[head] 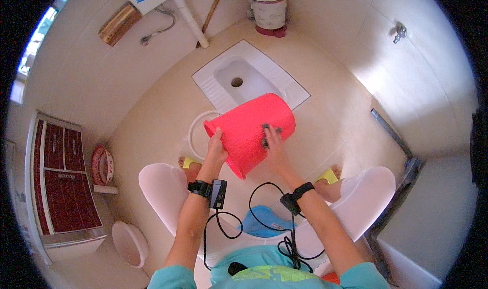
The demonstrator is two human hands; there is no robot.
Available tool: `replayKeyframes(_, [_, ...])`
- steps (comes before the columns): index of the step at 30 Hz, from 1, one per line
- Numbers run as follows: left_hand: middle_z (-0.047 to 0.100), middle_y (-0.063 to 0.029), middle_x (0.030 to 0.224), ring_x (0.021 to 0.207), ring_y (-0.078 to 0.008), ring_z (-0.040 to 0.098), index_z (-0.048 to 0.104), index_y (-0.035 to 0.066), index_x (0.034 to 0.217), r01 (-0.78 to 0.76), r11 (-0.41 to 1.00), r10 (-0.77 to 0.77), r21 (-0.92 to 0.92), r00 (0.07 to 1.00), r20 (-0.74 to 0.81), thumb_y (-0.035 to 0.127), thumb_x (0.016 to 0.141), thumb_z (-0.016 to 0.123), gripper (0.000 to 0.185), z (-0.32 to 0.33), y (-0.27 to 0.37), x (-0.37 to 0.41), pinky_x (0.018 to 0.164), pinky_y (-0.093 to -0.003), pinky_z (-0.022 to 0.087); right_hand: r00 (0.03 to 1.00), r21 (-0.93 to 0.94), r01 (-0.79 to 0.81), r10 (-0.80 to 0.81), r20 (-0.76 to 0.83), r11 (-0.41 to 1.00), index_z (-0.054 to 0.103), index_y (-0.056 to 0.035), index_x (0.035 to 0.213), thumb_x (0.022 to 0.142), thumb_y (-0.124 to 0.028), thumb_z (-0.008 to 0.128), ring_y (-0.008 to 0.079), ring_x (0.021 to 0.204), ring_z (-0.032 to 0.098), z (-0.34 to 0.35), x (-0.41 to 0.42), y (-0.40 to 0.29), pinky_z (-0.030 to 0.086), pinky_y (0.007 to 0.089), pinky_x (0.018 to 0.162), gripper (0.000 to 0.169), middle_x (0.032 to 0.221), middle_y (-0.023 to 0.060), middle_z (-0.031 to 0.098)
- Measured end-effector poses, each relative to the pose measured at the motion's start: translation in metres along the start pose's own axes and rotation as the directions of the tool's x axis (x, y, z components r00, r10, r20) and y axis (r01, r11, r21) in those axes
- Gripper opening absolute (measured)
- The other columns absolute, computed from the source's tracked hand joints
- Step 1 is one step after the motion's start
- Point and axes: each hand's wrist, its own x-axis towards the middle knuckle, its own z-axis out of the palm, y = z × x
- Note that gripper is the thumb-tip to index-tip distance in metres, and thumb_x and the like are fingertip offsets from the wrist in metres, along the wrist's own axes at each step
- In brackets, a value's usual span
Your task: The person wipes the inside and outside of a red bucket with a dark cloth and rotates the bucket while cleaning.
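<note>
A red plastic bucket (253,130) lies tilted on its side in the air before me, its rim towards the lower left. My left hand (216,147) grips the rim, thumb on the outer wall. My right hand (273,146) is against the bucket's side with a dark scrubber or cloth (266,136) under its fingers; its exact kind is not clear. Black straps with small devices and cables sit on both forearms. The inside of the bucket is hidden.
A white squat toilet (244,73) is set in the floor beyond the bucket, with a pale hose (192,132) beside it. A lidded bin (268,10) stands at the back. Basins (130,244) and a dark red cabinet (68,178) are left; a grey pipe (392,132) is right.
</note>
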Motion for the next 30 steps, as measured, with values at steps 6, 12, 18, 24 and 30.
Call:
replayKeyframes(6, [0.047, -0.0140, 0.116, 0.104, -0.0266, 0.048, 0.040, 0.000, 0.116, 0.031, 0.992, -0.017, 0.119, 0.993, -0.117, 0.028, 0.090, 0.036, 0.038, -0.006, 0.013, -0.010, 0.090, -0.0413, 0.038, 0.969, 0.001, -0.179, 0.176, -0.173, 0.984, 0.034, -0.0065, 0.125, 0.069, 0.006, 0.052, 0.0332, 0.120, 0.030, -0.008, 0.013, 0.080, 0.026, 0.0382, 0.100, 0.061, 0.132, 0.0137, 0.029])
replayKeyframes(12, [0.048, -0.0140, 0.116, 0.104, -0.0264, 0.048, 0.043, 0.000, 0.115, -0.015, 0.983, 0.038, 0.183, 0.992, -0.124, 0.032, 0.090, 0.036, 0.041, -0.029, 0.037, -0.016, 0.089, -0.0400, 0.038, 0.915, 0.193, -0.356, 0.383, -0.127, 0.915, 0.046, -0.0011, 0.113, 0.067, 0.001, 0.057, 0.0313, 0.105, 0.045, -0.037, 0.026, 0.102, 0.036, 0.0354, 0.091, 0.048, 0.113, 0.0161, 0.048])
replayKeyframes(18, [0.043, -0.0131, 0.123, 0.108, -0.0270, 0.045, 0.040, 0.002, 0.120, -0.010, 0.970, 0.014, 0.244, 1.000, -0.014, 0.046, 0.084, 0.043, 0.057, -0.017, 0.056, -0.034, 0.091, -0.0415, 0.037, 0.881, 0.587, -0.424, 0.465, 0.091, 0.690, 0.052, -0.0011, 0.107, 0.074, -0.005, 0.054, 0.0111, 0.075, 0.051, -0.084, 0.050, 0.097, 0.041, 0.0248, 0.069, 0.033, 0.085, 0.0024, 0.055])
replayKeyframes(24, [0.044, -0.0129, 0.122, 0.108, -0.0271, 0.046, 0.036, 0.002, 0.122, 0.063, 0.949, -0.021, 0.309, 0.990, -0.138, 0.049, 0.082, 0.044, 0.062, 0.065, 0.060, -0.092, 0.091, -0.0424, 0.037, 0.971, 0.670, -0.239, 0.173, 0.164, 0.703, 0.053, 0.0019, 0.106, 0.073, -0.010, 0.057, 0.0131, 0.076, 0.053, -0.119, 0.072, 0.017, 0.044, 0.0265, 0.071, 0.035, 0.084, 0.0042, 0.058])
replayKeyframes(30, [0.043, -0.0145, 0.122, 0.109, -0.0288, 0.045, 0.034, 0.001, 0.124, -0.247, 0.889, 0.233, 0.386, 0.969, 0.084, 0.044, 0.083, 0.046, 0.060, -0.032, 0.070, -0.037, 0.091, -0.0436, 0.037, 0.929, 0.552, -0.340, 0.180, 0.324, 0.761, 0.054, -0.0030, 0.107, 0.072, -0.008, 0.056, 0.0130, 0.074, 0.053, -0.127, 0.071, 0.017, 0.044, 0.0270, 0.068, 0.036, 0.081, 0.0036, 0.058])
